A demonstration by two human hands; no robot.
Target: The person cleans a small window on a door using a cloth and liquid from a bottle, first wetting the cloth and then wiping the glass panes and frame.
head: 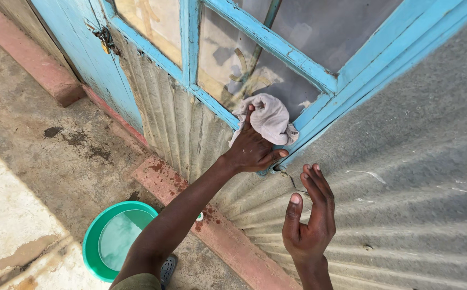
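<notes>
My left hand (252, 147) presses a crumpled grey-white cloth (268, 118) against the lower corner of a window pane (255, 70) set in a blue-painted wooden frame (276, 45). The cloth bunches over the frame's bottom corner. My right hand (308, 215) hovers lower right, palm open and fingers apart, close to the corrugated metal wall (394, 177), holding nothing.
A green basin (96, 236) with water stands on the concrete ground at lower left, beside my shoe (167, 268). A reddish raised kerb (190, 204) runs along the wall's foot. A blue door with a padlock (104, 40) is at upper left.
</notes>
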